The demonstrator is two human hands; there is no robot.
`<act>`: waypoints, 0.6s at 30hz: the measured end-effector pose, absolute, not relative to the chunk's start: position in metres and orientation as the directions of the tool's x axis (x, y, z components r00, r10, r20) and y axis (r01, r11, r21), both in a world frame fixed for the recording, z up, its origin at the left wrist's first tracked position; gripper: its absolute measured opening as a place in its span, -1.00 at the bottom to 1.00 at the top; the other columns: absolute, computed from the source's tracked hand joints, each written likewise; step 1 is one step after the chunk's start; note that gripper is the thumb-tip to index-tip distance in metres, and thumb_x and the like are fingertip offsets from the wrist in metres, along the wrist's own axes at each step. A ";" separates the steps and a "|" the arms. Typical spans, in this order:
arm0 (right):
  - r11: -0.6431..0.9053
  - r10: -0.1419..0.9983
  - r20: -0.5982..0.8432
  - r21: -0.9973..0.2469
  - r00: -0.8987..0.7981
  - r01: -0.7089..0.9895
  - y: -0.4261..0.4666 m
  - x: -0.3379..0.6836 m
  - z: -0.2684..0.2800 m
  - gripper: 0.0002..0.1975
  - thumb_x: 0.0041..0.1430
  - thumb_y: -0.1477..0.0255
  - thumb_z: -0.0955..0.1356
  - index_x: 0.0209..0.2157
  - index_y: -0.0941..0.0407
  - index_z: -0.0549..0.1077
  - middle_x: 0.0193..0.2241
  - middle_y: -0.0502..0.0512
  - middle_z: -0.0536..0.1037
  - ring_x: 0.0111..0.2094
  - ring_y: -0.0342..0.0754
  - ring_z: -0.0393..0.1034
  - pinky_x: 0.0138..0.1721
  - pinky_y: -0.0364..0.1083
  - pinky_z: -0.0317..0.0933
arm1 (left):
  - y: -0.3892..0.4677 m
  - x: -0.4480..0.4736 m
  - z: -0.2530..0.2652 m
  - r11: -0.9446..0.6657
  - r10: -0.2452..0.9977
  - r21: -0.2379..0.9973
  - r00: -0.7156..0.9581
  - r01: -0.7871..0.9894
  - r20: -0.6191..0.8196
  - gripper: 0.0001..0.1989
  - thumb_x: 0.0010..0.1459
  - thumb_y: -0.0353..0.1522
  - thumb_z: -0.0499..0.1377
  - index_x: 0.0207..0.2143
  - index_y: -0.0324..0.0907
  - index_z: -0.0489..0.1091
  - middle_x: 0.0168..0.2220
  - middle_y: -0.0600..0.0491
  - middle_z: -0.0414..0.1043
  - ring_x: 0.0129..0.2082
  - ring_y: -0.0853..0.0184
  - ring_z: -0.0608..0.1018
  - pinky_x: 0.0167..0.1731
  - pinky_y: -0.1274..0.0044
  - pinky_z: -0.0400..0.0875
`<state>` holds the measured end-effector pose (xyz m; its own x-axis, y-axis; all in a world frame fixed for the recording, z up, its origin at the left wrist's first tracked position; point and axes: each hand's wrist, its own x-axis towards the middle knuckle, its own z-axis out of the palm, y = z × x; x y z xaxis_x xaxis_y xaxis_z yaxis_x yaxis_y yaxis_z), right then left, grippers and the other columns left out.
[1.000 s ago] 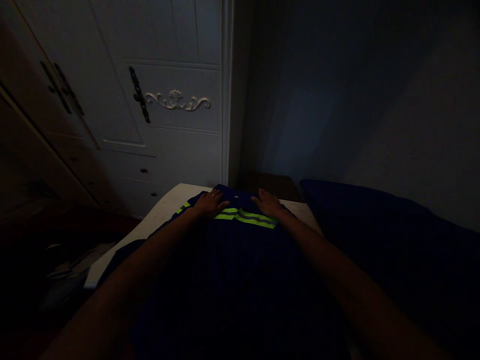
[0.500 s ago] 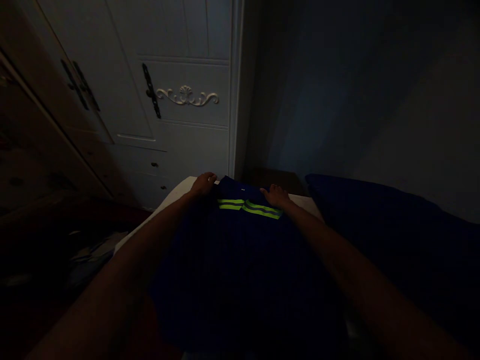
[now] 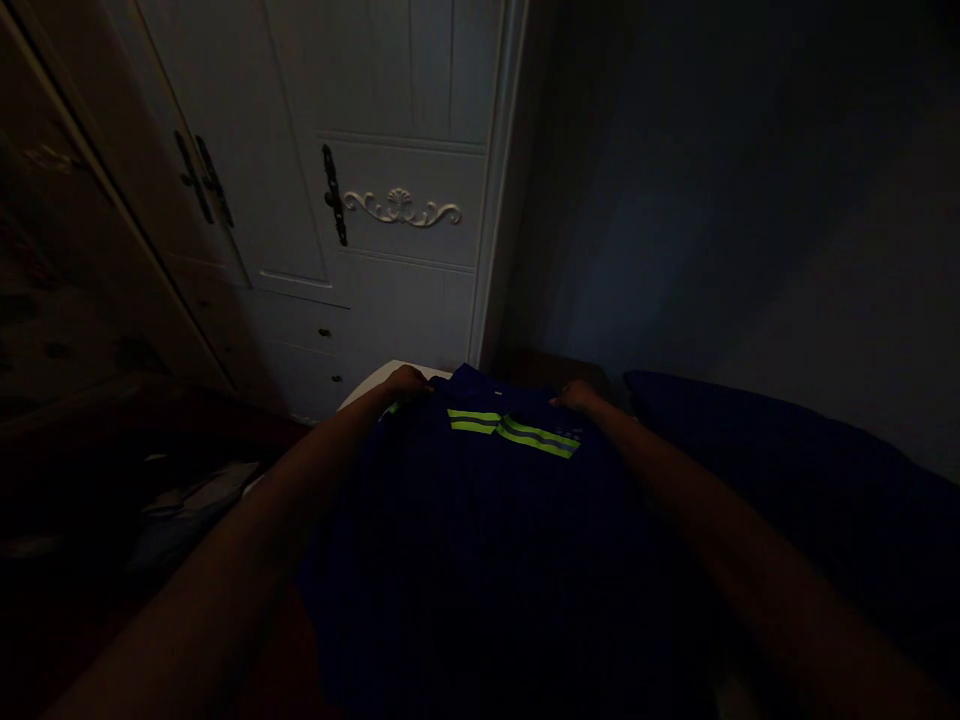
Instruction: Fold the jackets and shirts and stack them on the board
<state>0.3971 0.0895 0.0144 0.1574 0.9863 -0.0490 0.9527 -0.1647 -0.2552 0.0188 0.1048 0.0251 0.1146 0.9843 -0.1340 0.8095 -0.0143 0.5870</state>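
A dark blue work jacket [image 3: 480, 530] lies spread out with its collar at the far end and two yellow-green reflective strips across the chest. At its left shoulder in view, my left hand [image 3: 407, 382] is closed on the cloth. My right hand [image 3: 579, 396] pinches the opposite shoulder, just beyond the end of a strip. Small light marks show on the chest near the right hand. Under the jacket's far left edge a white surface [image 3: 371, 382] shows. The lower part of the jacket fades into darkness.
A white wardrobe [image 3: 405, 310] with dark handles stands beyond the jacket. To the right is a dark blue cushion-like shape [image 3: 787, 440] against the wall [image 3: 712, 220]. Dim pale cloth-like items [image 3: 202, 490] lie at the lower left. The room is very dark.
Both hands have closed on the jacket's shoulders. The shoulder cloth is now drawn outward, covering more of the white surface and baring the marks on the chest. The view has shifted slightly.
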 end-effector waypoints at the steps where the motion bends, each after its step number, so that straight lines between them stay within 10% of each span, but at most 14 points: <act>1: -0.166 0.986 -0.039 -0.259 0.161 0.952 0.094 0.396 0.014 -0.80 0.06 0.37 0.47 -0.33 0.23 0.59 -0.37 0.20 0.62 -0.35 -0.01 0.52 -0.35 -0.17 0.29 | 0.110 0.022 0.025 -0.009 0.985 0.587 0.108 0.810 -0.134 -0.84 -0.04 -0.30 0.31 -0.41 -0.20 0.55 -0.28 -0.07 0.59 -0.31 0.27 0.57 -0.34 0.53 0.39; 18: -0.256 0.960 0.029 -0.301 0.277 0.919 0.162 0.384 0.003 -0.74 0.25 0.46 0.30 -0.09 0.21 0.53 -0.07 0.33 0.55 -0.06 0.09 0.47 -0.16 -0.09 0.28 | 0.161 0.058 0.007 0.113 0.987 0.459 -0.153 0.881 0.051 -0.64 0.21 -0.16 0.11 -0.15 -0.21 0.52 -0.05 -0.24 0.52 -0.03 0.00 0.53 -0.17 0.31 0.42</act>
<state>0.3845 0.1622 0.0028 0.2770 0.9604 0.0295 0.9187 -0.2557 -0.3010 0.0581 0.1607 0.0070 -0.1526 0.9870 0.0506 0.8812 0.1127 0.4591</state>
